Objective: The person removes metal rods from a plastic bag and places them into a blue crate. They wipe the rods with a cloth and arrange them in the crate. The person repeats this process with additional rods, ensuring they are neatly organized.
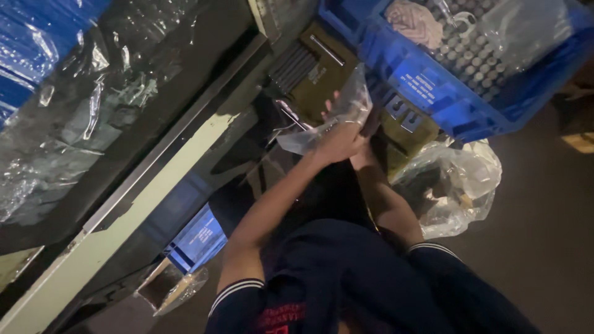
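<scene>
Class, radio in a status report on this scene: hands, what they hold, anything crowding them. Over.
Left hand gripping clear crinkled plastic bag. Right hand mostly hidden behind it, grip unclear. Blue plastic crate close above, second clear plastic bag beside right forearm.

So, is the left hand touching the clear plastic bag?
Touching. The head view shows the left hand gripping the clear plastic bag, its fingers pressed into the film.

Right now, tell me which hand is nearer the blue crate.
Right. The right hand is up close under the blue crate, mostly hidden behind the left. The left hand, gripping a clear bag, sits farther away.
</scene>
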